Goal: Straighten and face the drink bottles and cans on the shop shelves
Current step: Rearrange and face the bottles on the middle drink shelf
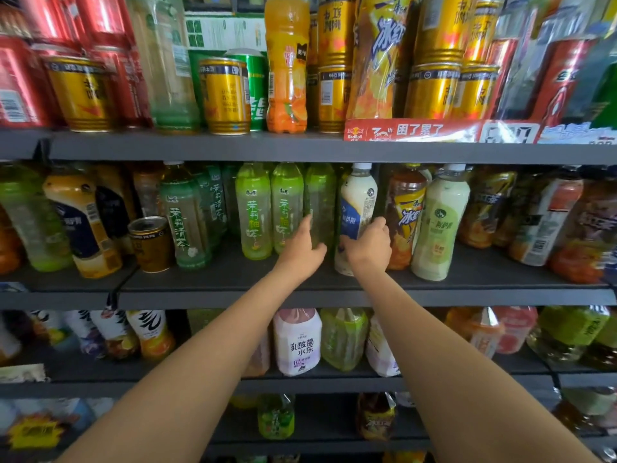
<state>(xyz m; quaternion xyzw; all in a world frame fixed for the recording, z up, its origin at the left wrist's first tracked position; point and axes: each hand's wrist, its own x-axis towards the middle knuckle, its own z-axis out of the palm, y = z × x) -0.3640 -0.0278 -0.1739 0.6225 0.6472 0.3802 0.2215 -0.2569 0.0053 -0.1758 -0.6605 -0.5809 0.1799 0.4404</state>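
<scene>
Green tea bottle (320, 202) mid-frame: left hand (302, 250) grips it, right hand (369, 247) grips the white milk-tea bottle (357, 208); iced tea bottle (404, 215) crowds right.

Green tea bottles (253, 212), a cream bottle with blue label (356, 208), gold cans (225, 95), dark grey shelf (300, 148)

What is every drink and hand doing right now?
left hand: holds the green tea bottle
green tea bottle: upright, held
right hand: grips the white milk-tea bottle
white milk-tea bottle: tilted, held
dark gold can: upright, apart from the hands
orange juice bottle: upright on the top shelf
</scene>
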